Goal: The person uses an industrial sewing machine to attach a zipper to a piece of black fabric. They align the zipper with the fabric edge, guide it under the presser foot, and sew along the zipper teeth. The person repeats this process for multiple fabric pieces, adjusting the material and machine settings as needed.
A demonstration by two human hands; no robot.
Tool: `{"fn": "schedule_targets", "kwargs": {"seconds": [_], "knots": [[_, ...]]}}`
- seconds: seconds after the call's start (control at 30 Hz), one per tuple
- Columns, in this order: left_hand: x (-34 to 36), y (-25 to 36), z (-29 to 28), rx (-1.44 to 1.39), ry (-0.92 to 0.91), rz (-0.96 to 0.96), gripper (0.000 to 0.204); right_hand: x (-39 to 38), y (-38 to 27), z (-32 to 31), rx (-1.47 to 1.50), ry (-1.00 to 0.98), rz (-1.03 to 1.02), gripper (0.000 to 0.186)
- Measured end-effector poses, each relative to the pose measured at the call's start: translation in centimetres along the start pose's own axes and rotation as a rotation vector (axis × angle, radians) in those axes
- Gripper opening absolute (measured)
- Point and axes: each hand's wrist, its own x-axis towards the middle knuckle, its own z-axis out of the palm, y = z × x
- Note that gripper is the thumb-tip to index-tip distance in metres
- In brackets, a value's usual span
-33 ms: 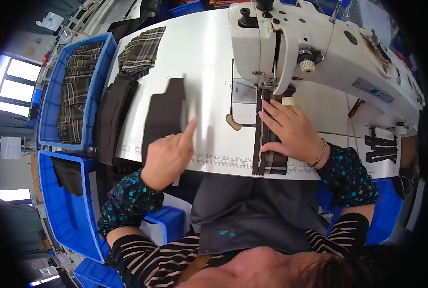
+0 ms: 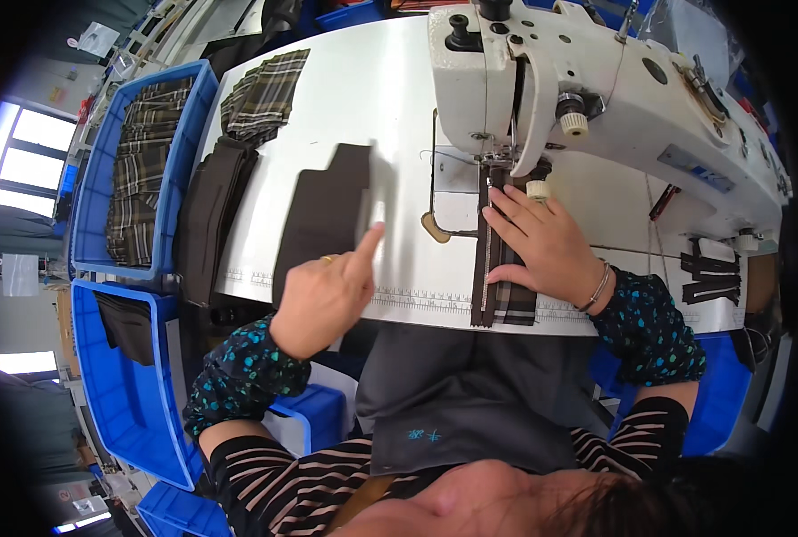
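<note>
Head view: the left grip (image 2: 326,295), index finger extended, overlaps the dark brown fabric piece (image 2: 327,204) on the white surface (image 2: 421,268); whether pinching, I cannot tell. The right grip (image 2: 547,243), fingers apart, lies on the zipper strip (image 2: 486,268), which reaches the sewing machine (image 2: 472,94).

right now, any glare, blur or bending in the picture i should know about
Head view: glare streaks the white tabletop; head view: left-side windows look washed out; head view: the dark brown fabric piece has a slightly smeared right edge; head view: the tabletop's near edge bows.
</note>
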Motion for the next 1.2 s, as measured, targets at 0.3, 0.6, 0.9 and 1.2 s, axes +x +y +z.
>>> {"fn": "schedule_targets", "kwargs": {"seconds": [0.3,0.6,0.9,1.2], "knots": [[6.5,4.2,3.0,-0.787,-0.032,0.037,0.061,0.1,-0.1,-0.2,-0.027,-0.007,-0.007,0.076],[11.2,-0.5,7.7,-0.371,0.174,-0.119,0.047,-0.1,-0.1,-0.3,-0.028,-0.007,-0.013,0.073],[9.3,0.6,7.5,-0.308,0.231,0.035,0.046,0.0,-0.1,-0.1,-0.004,-0.013,-0.011,0.073],[13.2,-2.3,6.5,-0.548,-0.154,-0.050,0.037,0.1,-0.1,-0.4,-0.018,-0.019,-0.009,0.068]]}}
